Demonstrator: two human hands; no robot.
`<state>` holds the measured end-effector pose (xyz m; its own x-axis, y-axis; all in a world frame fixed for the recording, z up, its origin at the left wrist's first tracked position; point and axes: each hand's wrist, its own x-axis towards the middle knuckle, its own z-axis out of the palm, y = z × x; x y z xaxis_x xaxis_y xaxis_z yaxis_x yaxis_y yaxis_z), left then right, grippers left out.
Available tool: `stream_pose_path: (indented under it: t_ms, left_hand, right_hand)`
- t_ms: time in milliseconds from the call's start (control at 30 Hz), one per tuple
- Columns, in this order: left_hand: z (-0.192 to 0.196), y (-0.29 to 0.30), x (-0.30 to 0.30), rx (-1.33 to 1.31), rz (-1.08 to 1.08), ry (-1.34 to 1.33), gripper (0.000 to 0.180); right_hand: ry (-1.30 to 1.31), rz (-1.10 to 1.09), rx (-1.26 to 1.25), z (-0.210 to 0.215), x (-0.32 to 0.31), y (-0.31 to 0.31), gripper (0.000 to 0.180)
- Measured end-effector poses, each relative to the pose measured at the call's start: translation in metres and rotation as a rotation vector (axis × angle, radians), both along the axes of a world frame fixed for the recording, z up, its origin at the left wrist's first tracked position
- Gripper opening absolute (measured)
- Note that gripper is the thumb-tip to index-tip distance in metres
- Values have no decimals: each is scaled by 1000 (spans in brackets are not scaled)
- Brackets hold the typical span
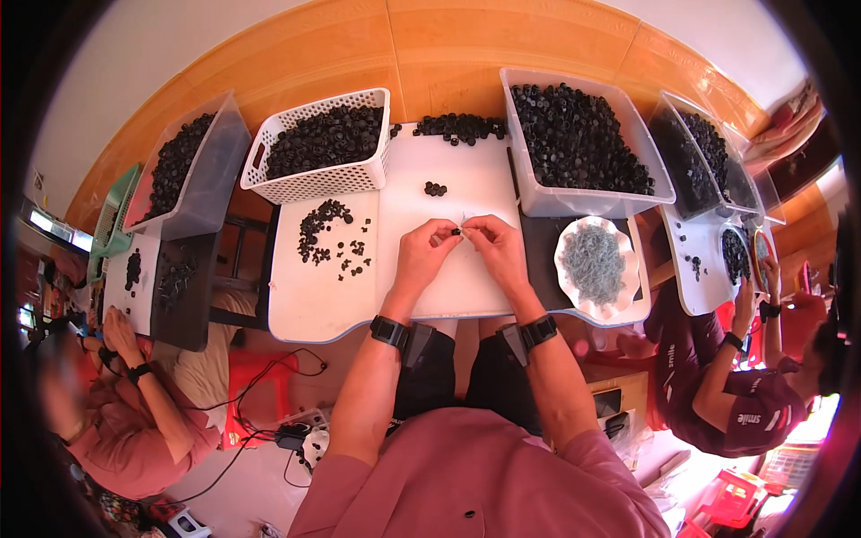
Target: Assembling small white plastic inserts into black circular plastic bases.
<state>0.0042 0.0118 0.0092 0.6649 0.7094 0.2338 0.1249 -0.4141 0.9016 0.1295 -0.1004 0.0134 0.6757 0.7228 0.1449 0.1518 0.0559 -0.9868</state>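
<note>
White table (466, 193) over the lap; scattered small black parts (327, 235) at left; white basket (323, 148) and clear bin (578, 134) at back. Scalloped white dish (596, 264) at right.

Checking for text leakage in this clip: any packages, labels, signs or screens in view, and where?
Printed lettering: white, on a co-worker's maroon sleeve and shirt side, lower right.
Bright screen-like panel: far left edge, rectangular, too blurred to be sure.
Wrist devices: black, one on each forearm; no lit display visible.
No packages or signs on the white table.
</note>
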Motion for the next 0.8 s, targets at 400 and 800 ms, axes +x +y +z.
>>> stream_pose_path:
  t_ms: [400,800]
  left_hand:
    - [-7,1,-2,15,-9,-3,21]
    - [-1,-1,-3,6,-14,36,21]
  right_hand:
    - [-269,18,0,-5,-2,4,11]
    - [-81,51,-18,-10,2,6,10]
